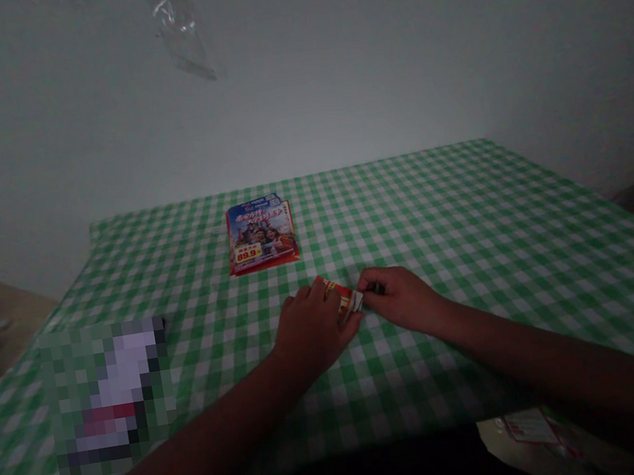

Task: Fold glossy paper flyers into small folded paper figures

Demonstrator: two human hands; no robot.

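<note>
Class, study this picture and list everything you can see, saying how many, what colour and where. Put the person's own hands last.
gingham tablecloth: one, green and white, covering the table.
stack of printed leaflets: one stack, red and blue, far middle of the cloth.
folded paper: one, red and white, between the hands.
pixelated patch: one, colours blurred, on the cloth at left.
clear plastic: one piece, transparent, high on the wall.
wall: one, pale grey, behind the table.
paper sheet: one, white and red, below the near right table edge.
left hand: one, gripping the folded paper.
right hand: one, pinching the paper's right end.
</note>
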